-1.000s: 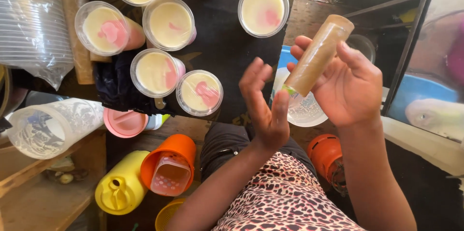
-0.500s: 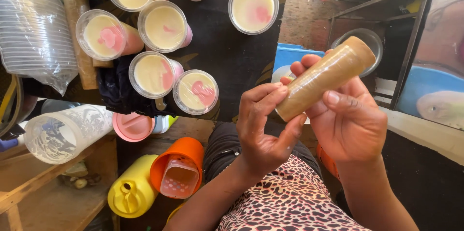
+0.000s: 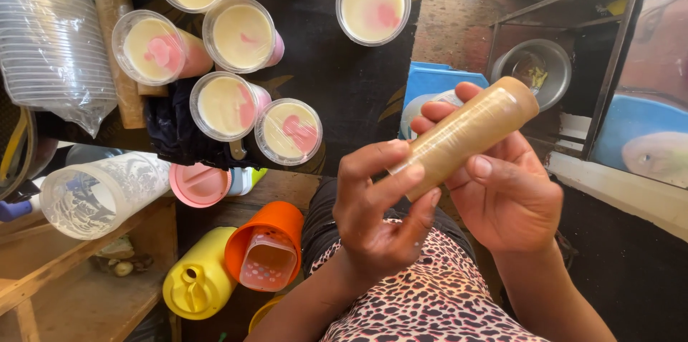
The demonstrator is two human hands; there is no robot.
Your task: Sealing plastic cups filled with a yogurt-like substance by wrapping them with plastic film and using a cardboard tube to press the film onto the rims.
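- The left hand [image 3: 376, 217] is closed on the lower end of a brown plastic-wrapped roll [image 3: 466, 134], thumb and fingertips pinching its bottom edge, above a lap in leopard-print cloth [image 3: 430, 299].
- The right hand [image 3: 502, 184] cradles the same roll from behind, fingers curled over its middle and thumb pressed on its side; the roll tilts up to the right, its top end free in the air.
- Just left of the lap, below the worktop edge, lie an orange jug [image 3: 265, 245] and a yellow jug [image 3: 197, 281], with a pink lid [image 3: 201, 183] and a clear jug [image 3: 100, 191] beyond.
- On the dark worktop [image 3: 330, 91], filled cups [image 3: 287, 131] with cream and pink swirls crowd the left; one cup [image 3: 373, 2] stands apart, with bare cloth around it.
- Far left, stacked clear lids [image 3: 50, 48]; far right, a metal bowl [image 3: 530, 70] in a dark frame.
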